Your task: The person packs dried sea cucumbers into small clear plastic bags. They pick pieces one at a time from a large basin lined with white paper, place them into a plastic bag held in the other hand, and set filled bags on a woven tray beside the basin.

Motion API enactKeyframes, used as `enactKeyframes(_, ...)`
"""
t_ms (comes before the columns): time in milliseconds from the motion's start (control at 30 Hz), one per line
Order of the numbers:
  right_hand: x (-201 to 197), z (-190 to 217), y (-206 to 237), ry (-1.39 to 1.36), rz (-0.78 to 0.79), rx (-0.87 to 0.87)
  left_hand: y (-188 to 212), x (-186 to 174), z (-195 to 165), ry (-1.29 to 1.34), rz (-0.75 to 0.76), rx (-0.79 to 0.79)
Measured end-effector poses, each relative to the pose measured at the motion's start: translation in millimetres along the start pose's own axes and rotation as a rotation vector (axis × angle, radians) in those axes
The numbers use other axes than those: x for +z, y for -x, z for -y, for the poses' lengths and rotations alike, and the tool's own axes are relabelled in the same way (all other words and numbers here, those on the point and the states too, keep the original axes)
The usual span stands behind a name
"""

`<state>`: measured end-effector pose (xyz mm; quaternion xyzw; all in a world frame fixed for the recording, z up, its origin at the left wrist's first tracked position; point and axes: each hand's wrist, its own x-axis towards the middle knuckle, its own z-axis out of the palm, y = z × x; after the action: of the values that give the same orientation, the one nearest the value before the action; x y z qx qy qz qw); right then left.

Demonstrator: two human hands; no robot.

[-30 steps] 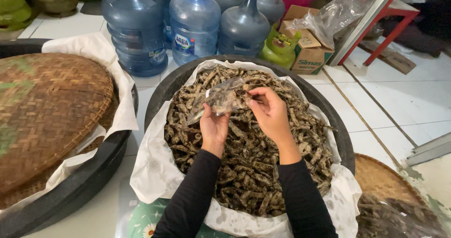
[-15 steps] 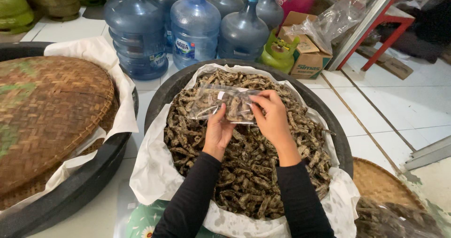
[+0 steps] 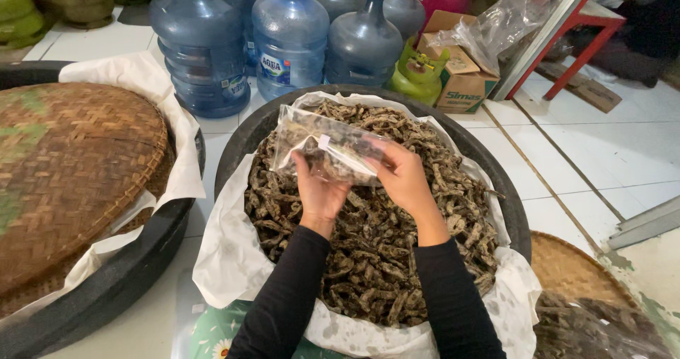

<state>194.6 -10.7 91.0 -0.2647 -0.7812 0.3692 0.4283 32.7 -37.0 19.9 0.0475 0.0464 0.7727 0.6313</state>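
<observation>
Overhead, from the head camera, both hands grip a clear plastic bag (image 3: 322,146) partly filled with dried brown pieces: the left hand (image 3: 319,189) is closed on its lower edge, the right hand (image 3: 402,176) pinched on its right end. They hold it above a black tub (image 3: 510,196) lined with white cloth (image 3: 227,260) and heaped with the same dried pieces (image 3: 368,260). Blue water jugs (image 3: 290,36) stand beyond; a woven lid (image 3: 64,167) covers the neighbouring tub.

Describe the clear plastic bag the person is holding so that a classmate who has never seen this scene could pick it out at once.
Find the big black tub lined with white cloth and heaped with dried brown strips. Above its far half, the left hand and right hand hold a clear plastic bag. Unlike the loose strips beneath, it is see-through, crinkled and partly filled.
</observation>
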Motion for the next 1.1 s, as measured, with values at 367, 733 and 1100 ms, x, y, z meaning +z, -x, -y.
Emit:
enactKeyframes(367,7,25,1,0.338,-0.03,-0.433,-20,-32,11,-0.137,0.186,0.017)
enactKeyframes(733,9,28,2,0.415,-0.296,-0.085,-15,-24,11,-0.053,0.122,0.051)
enactKeyframes(1100,-57,50,51,0.376,0.222,-0.164,0,-37,56,-0.12,0.267,-0.244)
